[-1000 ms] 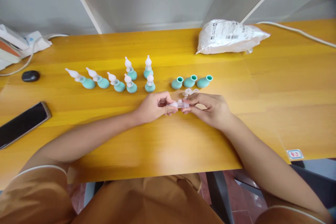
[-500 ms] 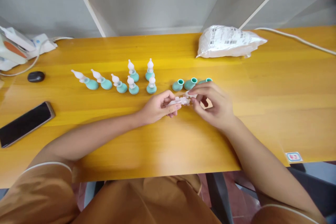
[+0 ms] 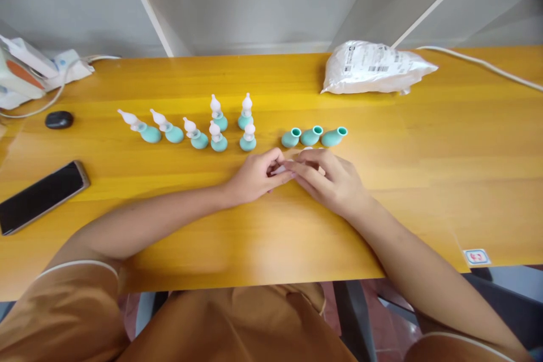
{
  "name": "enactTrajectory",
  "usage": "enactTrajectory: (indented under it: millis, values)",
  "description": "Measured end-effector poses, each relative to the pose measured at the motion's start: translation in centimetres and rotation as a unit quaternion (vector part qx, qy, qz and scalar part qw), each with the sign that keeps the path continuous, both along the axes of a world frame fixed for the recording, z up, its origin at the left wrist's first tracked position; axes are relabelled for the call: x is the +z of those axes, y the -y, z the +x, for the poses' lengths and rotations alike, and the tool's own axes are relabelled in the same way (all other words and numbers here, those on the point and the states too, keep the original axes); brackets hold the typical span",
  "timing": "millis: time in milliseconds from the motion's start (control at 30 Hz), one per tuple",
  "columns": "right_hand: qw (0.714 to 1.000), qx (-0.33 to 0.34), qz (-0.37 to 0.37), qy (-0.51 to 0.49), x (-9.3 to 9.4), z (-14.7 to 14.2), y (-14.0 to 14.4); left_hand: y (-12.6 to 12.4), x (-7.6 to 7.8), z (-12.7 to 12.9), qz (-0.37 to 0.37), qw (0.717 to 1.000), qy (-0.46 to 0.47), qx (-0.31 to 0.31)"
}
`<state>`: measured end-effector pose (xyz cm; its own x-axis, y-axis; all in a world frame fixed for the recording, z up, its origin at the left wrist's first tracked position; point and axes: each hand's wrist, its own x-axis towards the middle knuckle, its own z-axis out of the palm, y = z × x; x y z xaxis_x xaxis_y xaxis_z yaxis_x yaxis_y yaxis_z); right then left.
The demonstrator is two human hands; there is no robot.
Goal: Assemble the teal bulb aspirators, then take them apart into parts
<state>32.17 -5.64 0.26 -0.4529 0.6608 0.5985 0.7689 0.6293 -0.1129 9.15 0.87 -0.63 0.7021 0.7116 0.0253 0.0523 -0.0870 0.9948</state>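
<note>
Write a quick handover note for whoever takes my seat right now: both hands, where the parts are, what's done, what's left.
Left hand and right hand meet at the middle of the yellow table, pinching a small clear plastic piece between the fingertips; it is mostly hidden.
Done: seven teal bulbs with white tips stand in a group left of the hands.
Left: three open teal bulbs without tips lie just beyond the right hand. A few clear parts show behind the right fingers, count unclear.
Also on the table: white plastic bag at the back right, phone on the left.
</note>
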Motion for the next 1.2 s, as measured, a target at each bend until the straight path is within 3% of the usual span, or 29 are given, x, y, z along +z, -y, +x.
enactTrajectory:
  millis: [167, 267, 367, 467, 767, 1000, 1100, 1200]
  values:
    - [0.997, -0.031, 0.000, -0.072, 0.2, 0.3, -0.3, 0.0, 0.8, -0.4, 0.013, 0.999, 0.015, -0.034]
    - [0.984, -0.056, -0.003, -0.167, 0.7, 0.3, -0.6, 0.0, 0.5, -0.4, 0.131, 0.991, -0.001, -0.014]
    - [0.966, -0.098, -0.022, -0.239, 1.4, 0.2, -0.8, 0.1, -0.6, -0.1, 0.260, 0.965, -0.041, 0.011]
    - [0.958, -0.118, -0.025, -0.258, 1.7, 0.1, -0.8, 0.1, -1.5, 0.5, 0.313, 0.946, -0.086, 0.003]
    - [0.967, -0.089, -0.023, -0.238, 2.0, -0.2, -0.5, -1.7, -1.5, 1.6, 0.316, 0.932, -0.174, 0.041]
    - [0.961, -0.089, -0.031, -0.262, 2.3, 0.2, -0.2, -1.6, -0.9, 0.9, 0.334, 0.938, -0.074, 0.050]
    - [0.944, -0.089, -0.058, -0.313, 2.0, 0.4, -0.3, -1.1, -0.3, 0.2, 0.364, 0.929, -0.053, 0.047]
    - [0.921, -0.068, -0.095, -0.373, 1.5, 0.6, -0.5, -1.0, 0.1, -0.3, 0.391, 0.920, -0.029, 0.006]
